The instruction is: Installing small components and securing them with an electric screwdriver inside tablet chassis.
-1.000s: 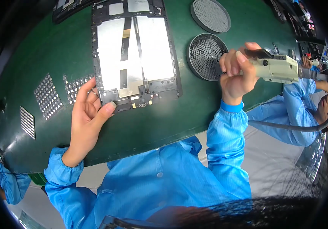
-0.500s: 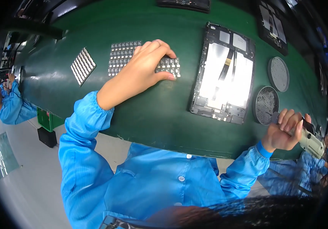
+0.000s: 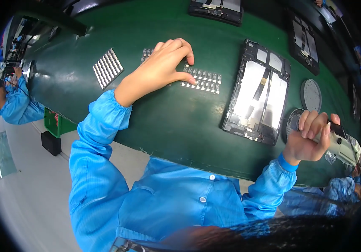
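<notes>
My left hand (image 3: 157, 69) hovers over or rests on small circuit boards (image 3: 205, 81) laid in rows on the green table. Its thumb and forefinger stand apart at the near-left end of the right-hand group, the thumb tip overlapping a board. More boards (image 3: 146, 53) peek out left of the knuckles; those beneath the palm are hidden. In my right hand (image 3: 308, 140) is a cream-coloured electric screwdriver (image 3: 344, 149), its body pointing out to the right. The fingers wrap its dark front end, beside a round dish (image 3: 292, 119). Between the hands lies an opened tablet (image 3: 257, 92) with silvery battery panels.
A slanted tray of pale small parts (image 3: 108, 68) lies at left. Another round dish (image 3: 311, 95) stands behind the first. Two more opened devices (image 3: 216, 11) (image 3: 304, 42) lie toward the back. At far left a person in blue (image 3: 20, 101) sits near a green bin (image 3: 58, 124).
The whole view has shifted, moving the table's things rightward. My left hand has slid left relative to the boards, uncovering more of the right-hand group. My right hand still grips the screwdriver.
</notes>
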The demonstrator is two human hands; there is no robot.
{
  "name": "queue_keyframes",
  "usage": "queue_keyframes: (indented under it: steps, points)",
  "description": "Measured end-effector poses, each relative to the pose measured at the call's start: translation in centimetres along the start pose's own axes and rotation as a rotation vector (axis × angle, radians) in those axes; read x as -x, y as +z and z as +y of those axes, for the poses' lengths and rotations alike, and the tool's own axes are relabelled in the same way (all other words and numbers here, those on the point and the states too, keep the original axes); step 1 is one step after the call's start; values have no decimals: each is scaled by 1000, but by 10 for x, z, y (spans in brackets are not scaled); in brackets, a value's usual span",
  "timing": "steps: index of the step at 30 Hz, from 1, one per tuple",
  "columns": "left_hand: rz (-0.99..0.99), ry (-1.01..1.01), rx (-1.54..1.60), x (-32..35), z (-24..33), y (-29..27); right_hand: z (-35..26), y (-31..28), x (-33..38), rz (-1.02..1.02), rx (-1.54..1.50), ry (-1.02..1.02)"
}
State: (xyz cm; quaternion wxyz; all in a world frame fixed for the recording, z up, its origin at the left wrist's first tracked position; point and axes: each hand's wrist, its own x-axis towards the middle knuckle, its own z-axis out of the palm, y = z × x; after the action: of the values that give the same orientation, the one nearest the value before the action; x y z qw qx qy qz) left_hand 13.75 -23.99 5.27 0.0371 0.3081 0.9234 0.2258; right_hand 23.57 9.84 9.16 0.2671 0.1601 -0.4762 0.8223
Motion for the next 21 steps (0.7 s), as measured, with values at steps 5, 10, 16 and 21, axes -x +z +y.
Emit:
queue_keyframes:
  steps: [5, 10, 16, 21]
  points:
    - [77, 65, 122, 0, -2, 9, 8, 7, 1, -20, -13, -3]
    - [91, 52, 47, 1, 5, -3, 11, 12, -7, -95, -48, 41]
    - [-50, -131, 704, -11, 5, 12, 20, 23, -6, -109, -103, 66]
    - [112, -89, 441, -8, 18, 15, 32, 23, -1, -102, -37, 83]
